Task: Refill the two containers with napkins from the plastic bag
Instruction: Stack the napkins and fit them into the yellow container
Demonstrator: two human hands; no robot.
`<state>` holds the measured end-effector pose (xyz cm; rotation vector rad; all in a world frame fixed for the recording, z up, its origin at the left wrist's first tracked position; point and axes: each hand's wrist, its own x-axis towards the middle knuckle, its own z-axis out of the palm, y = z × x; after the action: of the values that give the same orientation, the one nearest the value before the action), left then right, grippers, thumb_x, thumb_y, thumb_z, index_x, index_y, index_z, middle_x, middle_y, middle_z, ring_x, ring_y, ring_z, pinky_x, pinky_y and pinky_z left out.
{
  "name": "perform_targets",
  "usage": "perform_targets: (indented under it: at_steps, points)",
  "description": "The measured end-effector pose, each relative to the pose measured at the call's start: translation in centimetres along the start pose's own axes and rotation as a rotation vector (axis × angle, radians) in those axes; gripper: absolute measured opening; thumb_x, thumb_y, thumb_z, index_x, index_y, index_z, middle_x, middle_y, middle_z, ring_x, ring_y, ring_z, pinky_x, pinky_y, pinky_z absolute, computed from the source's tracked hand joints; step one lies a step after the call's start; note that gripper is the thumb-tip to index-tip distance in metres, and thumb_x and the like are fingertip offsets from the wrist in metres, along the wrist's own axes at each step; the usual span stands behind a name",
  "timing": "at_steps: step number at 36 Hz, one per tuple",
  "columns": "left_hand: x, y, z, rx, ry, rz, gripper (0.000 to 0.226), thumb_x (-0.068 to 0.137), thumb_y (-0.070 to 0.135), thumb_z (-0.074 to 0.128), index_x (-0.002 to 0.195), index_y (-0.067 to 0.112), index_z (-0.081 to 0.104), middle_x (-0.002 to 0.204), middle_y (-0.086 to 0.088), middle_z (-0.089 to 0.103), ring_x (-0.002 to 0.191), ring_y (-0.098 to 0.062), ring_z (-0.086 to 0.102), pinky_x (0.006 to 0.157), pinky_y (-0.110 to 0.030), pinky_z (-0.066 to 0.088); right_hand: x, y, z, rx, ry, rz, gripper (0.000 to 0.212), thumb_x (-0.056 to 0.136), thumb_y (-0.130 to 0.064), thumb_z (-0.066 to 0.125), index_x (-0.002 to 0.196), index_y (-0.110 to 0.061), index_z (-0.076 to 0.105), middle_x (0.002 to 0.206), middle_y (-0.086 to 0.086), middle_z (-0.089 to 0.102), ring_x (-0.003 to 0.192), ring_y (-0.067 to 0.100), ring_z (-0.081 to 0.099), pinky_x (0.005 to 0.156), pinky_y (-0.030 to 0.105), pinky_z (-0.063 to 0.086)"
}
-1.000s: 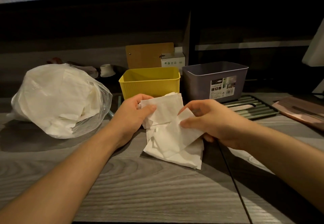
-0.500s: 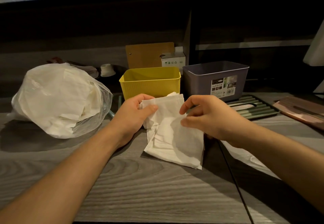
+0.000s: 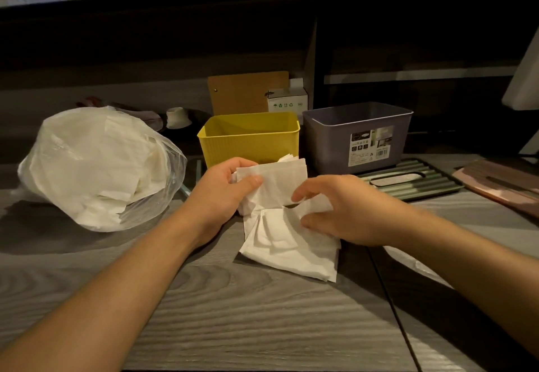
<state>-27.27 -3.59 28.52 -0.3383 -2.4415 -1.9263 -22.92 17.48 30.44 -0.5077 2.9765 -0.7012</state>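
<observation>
- While both of our hands work over the grey wood-grain table (image 3: pixel 233 328), the left hand (image 3: pixel 224 194) grips the upper stack of white napkins (image 3: pixel 277 185), thumb clamped on its front face and fingers curled behind.
- Our right hand (image 3: pixel 338 211) has its fingers curled and slightly apart, pinching a lower napkin sheet; the loose pile beneath rests on the table.
- Napkin stack sits just in front of the yellow container (image 3: pixel 250 138); the grey container (image 3: pixel 355 135) stands beside it to the right.
- We see no napkins in either container from this angle.
- Plastic bag (image 3: pixel 96 167), full of napkins, lies well to the left.
</observation>
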Motion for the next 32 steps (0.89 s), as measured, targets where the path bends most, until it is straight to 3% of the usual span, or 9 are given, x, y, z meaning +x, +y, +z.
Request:
perform_targets:
  at_steps: [6,11,16,19,22,24,26,28,32]
  points:
    - [0.0,0.0,0.0,0.019,0.008,-0.006,0.014,0.099,0.015,0.061,0.112,0.015,0.067,0.104,-0.002,0.072,0.085,-0.009,0.071,0.062,-0.016,0.055,-0.3,0.0,-1.1,-0.054,-0.068,0.118,0.056,0.085,-0.048,0.074,0.137,-0.039,0.054,0.133,-0.016,0.056,0.101,0.006,0.051,0.087,0.023,0.044]
    - [0.1,-0.1,0.0,0.005,0.002,0.003,0.013,0.099,0.013,0.06,0.11,0.014,0.068,0.099,-0.001,0.074,0.079,-0.006,0.072,0.062,-0.018,0.057,-0.2,0.3,-1.1,0.076,-0.082,0.156,0.046,0.081,-0.041,0.08,0.124,-0.033,0.065,0.105,-0.019,0.061,0.088,0.007,0.058,0.077,0.023,0.049]
    - [0.1,-0.1,0.0,-0.018,0.003,-0.001,0.012,0.099,0.012,0.06,0.108,0.014,0.068,0.096,-0.001,0.075,0.08,-0.009,0.072,0.065,-0.023,0.06,-0.2,0.7,-1.4,0.124,0.007,0.03,0.014,0.089,-0.031,0.074,0.096,-0.036,0.063,0.093,-0.018,0.061,0.082,0.005,0.059,0.065,0.016,0.045]
    - [0.1,-0.2,0.0,-0.018,0.007,-0.012,0.013,0.099,0.012,0.06,0.109,0.014,0.068,0.099,-0.004,0.075,0.086,-0.016,0.073,0.07,-0.031,0.062,-0.3,0.5,-1.8,0.107,0.104,-0.081,0.021,0.091,-0.026,0.072,0.088,-0.041,0.057,0.09,-0.017,0.062,0.076,0.005,0.063,0.06,0.017,0.052]
    - [0.2,-0.3,-0.1,0.042,-0.004,0.008,0.017,0.1,0.008,0.058,0.112,0.015,0.068,0.101,-0.005,0.074,0.084,-0.013,0.072,0.064,-0.025,0.059,-0.2,0.4,-1.9,0.199,0.262,-0.175,0.03,0.09,-0.019,0.071,0.085,-0.044,0.055,0.092,-0.021,0.061,0.089,-0.001,0.06,0.075,0.014,0.053]
    - [0.3,-0.4,-0.2,0.058,-0.029,0.016,0.021,0.101,0.007,0.055,0.115,0.016,0.068,0.104,-0.006,0.075,0.091,-0.018,0.073,0.069,-0.032,0.062,0.0,0.5,-1.8,0.288,0.349,-0.201,0.029,0.089,-0.017,0.071,0.086,-0.042,0.056,0.09,-0.024,0.06,0.09,-0.011,0.057,0.072,0.007,0.05]
    - [0.2,-0.4,-0.2,0.048,-0.048,0.015,0.022,0.103,0.011,0.053,0.117,0.019,0.068,0.107,-0.005,0.075,0.1,-0.027,0.071,0.083,-0.045,0.062,0.6,0.6,-1.3,0.284,0.383,-0.196,0.024,0.091,-0.018,0.07,0.091,-0.039,0.058,0.091,-0.026,0.058,0.087,-0.008,0.058,0.068,0.007,0.05]
    - [0.1,-0.2,-0.1,0.024,-0.044,-0.003,0.025,0.106,0.017,0.047,0.113,0.022,0.07,0.104,-0.002,0.074,0.101,-0.029,0.069,0.084,-0.045,0.059,1.2,0.7,-0.5,0.246,0.377,-0.161,0.021,0.094,-0.02,0.067,0.102,-0.037,0.059,0.094,-0.025,0.056,0.085,-0.002,0.057,0.066,0.011,0.051]
    - [-0.1,0.3,0.0,-0.095,-0.071,-0.04,0.046,0.097,0.059,0.042,0.109,0.028,0.073,0.112,-0.002,0.073,0.112,-0.03,0.065,0.097,-0.052,0.054,2.4,1.1,0.5,0.221,0.39,-0.086,0.025,0.097,-0.024,0.063,0.121,-0.03,0.06,0.111,-0.011,0.06,0.097,0.011,0.059,0.077,0.023,0.055]
